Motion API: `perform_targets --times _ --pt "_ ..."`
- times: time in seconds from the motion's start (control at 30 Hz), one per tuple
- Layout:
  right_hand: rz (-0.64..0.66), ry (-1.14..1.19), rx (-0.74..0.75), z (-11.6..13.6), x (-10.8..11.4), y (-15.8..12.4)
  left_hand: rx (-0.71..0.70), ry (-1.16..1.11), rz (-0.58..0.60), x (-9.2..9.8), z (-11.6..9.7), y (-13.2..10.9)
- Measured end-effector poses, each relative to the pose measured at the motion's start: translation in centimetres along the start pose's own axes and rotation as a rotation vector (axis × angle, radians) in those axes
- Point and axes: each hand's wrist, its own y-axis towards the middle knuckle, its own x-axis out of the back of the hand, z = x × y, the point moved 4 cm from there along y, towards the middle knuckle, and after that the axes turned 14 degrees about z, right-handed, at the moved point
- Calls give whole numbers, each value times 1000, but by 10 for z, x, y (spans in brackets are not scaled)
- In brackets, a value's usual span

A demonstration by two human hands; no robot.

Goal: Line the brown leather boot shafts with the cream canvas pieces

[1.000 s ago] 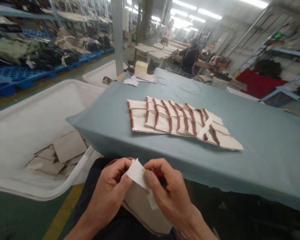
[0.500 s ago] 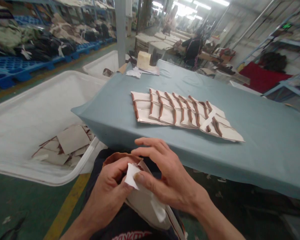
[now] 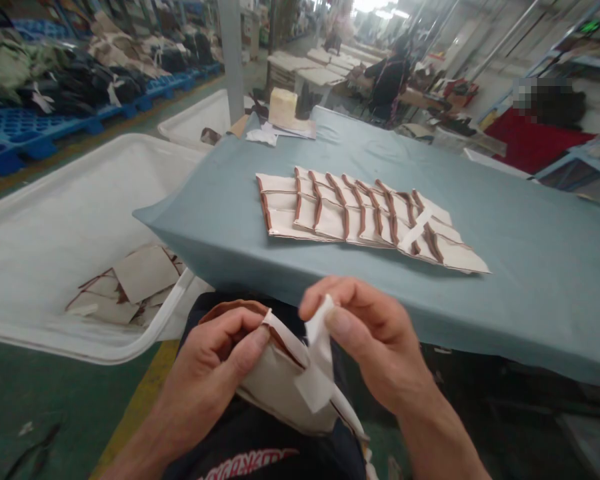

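Observation:
A cream fabric piece with brown edging (image 3: 275, 393) rests over my lap. My left hand (image 3: 220, 367) pinches its upper edge between thumb and fingers. Between the thumb and fingers of my right hand (image 3: 370, 333) is a white paper-like strip (image 3: 320, 367), which hangs down across the fabric piece's right part. On the table ahead lies a row of overlapping cream pieces with brown edges (image 3: 330, 220), with another white strip (image 3: 415, 230) across its right end.
A blue-covered table (image 3: 220, 227) spans the front. At the left stands a white bin (image 3: 80, 340) with cream and brown pieces inside. A yellowish block (image 3: 283, 107) and papers sit at the table's far left corner. A person (image 3: 387, 83) is in the background.
My right hand has moved right and up, drawing the white strip away from my left hand. The left hand now grips the fabric edge. The view has shifted slightly.

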Motion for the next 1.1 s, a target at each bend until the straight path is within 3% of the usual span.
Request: perform_targets --times 0.1,0.23,0.5,0.7,0.93,1.1 --pt "-18 128 -191 -3 2 -21 54 6 43 2 4 1" --pt "17 -72 -358 -17 -4 -30 50 59 78 0 -1 5" --pt "-19 -157 -399 -40 -2 -21 40 123 119 -8 -6 9" --pt "-41 -281 -390 -43 0 -25 55 73 165 -11 -10 16" --pt "-30 -463 -251 -39 1 -22 81 -7 205 -13 -5 18" --pt "6 -469 -313 -44 2 -17 73 42 173 -12 -3 18"
